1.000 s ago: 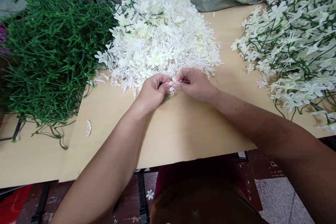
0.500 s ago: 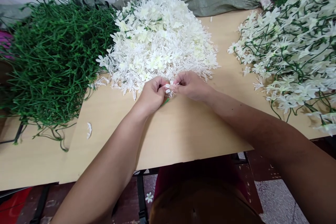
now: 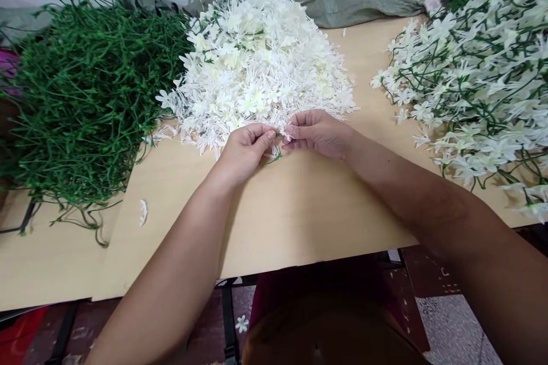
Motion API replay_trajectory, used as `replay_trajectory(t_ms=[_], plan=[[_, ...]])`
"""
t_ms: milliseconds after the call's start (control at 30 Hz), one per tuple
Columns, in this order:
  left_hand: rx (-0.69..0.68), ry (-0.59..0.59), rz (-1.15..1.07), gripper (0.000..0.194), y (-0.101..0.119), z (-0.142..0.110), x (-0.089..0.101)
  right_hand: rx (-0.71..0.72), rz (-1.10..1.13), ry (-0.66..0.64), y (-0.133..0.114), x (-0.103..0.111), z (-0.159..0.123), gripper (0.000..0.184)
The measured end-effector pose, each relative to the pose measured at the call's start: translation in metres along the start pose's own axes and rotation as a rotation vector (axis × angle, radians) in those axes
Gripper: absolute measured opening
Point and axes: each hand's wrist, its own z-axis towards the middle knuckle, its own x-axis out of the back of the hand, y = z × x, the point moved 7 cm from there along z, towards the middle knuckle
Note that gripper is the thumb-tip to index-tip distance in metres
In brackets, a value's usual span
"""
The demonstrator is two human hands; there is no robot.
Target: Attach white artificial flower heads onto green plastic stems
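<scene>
Both hands meet at the front edge of a heap of white artificial flowers (image 3: 274,57). My left hand (image 3: 248,148) is closed, thumb and forefinger pinching a green plastic stem (image 3: 277,156), part of which shows below the fingers. My right hand (image 3: 319,132) is closed too, its fingertips on a small white flower (image 3: 286,132). Flower and stem tip come together between the two hands; whether they are joined, I cannot tell. The fingers cover most of both pieces.
A large pile of green stems (image 3: 89,97) lies to the left. White flowers on green stems (image 3: 483,85) are heaped at the right. A loose white piece (image 3: 142,213) rests on the tabletop (image 3: 180,262). One white flower (image 3: 242,324) is on the floor.
My right hand has shifted slightly right and up with the white flower. The fingertips are a little further apart, and more green stem shows between and below them.
</scene>
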Motion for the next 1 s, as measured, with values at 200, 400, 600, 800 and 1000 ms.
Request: replay_trajectory(t_ms=[200, 400, 600, 800, 1000], plan=[[-0.006, -0.012, 0.020, 0.026, -0.0054, 0.0023, 0.0004, -0.011, -0.003, -0.012, 0.0009, -0.0004, -0.0002, 0.030], [-0.035, -0.025, 0.041, 0.034, -0.0032, 0.0018, -0.0019, -0.013, 0.021, -0.030, -0.0003, -0.0042, -0.0015, 0.031], [-0.051, -0.023, 0.074, 0.038, 0.0020, -0.0004, -0.0043, 0.018, -0.007, 0.015, -0.0006, -0.0069, -0.0013, 0.034], [-0.067, 0.013, 0.098, 0.038, 0.0024, -0.0008, -0.0032, 0.102, -0.043, 0.056, -0.0005, -0.0095, -0.0003, 0.038], [-0.106, 0.025, 0.163, 0.040, 0.0014, -0.0002, -0.0023, 0.203, -0.202, 0.093, -0.0024, -0.0074, -0.0004, 0.037]])
